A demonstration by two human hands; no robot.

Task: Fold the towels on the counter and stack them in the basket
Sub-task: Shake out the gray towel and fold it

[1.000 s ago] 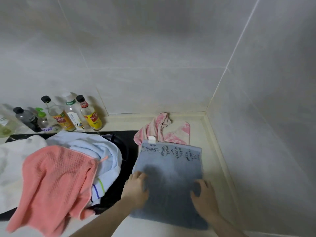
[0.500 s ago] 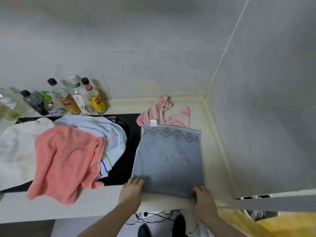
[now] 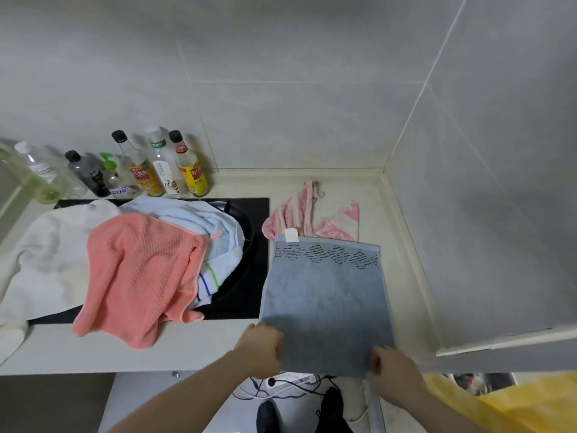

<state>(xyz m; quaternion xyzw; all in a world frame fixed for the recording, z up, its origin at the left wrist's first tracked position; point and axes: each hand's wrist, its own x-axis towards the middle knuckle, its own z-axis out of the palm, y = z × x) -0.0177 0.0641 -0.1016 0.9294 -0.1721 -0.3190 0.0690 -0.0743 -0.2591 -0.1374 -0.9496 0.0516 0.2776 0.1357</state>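
1. Head view: rectangular grey-blue terry towel [image 3: 324, 301] with dark diamond border and white tag, flat on cream tabletop [image 3: 402, 245], near edge overhanging.
2. Left hand [image 3: 260, 348] pinching near left corner; right hand [image 3: 395, 371] gripping near right corner.
3. Beside: waffle-weave coral cloth [image 3: 140, 270], crumpled pink-striped towel [image 3: 312, 214].

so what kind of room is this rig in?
Most likely a home kitchen: a black cooktop set into a pale counter, condiment bottles lined along a grey tiled wall, and towels piled over the hob.
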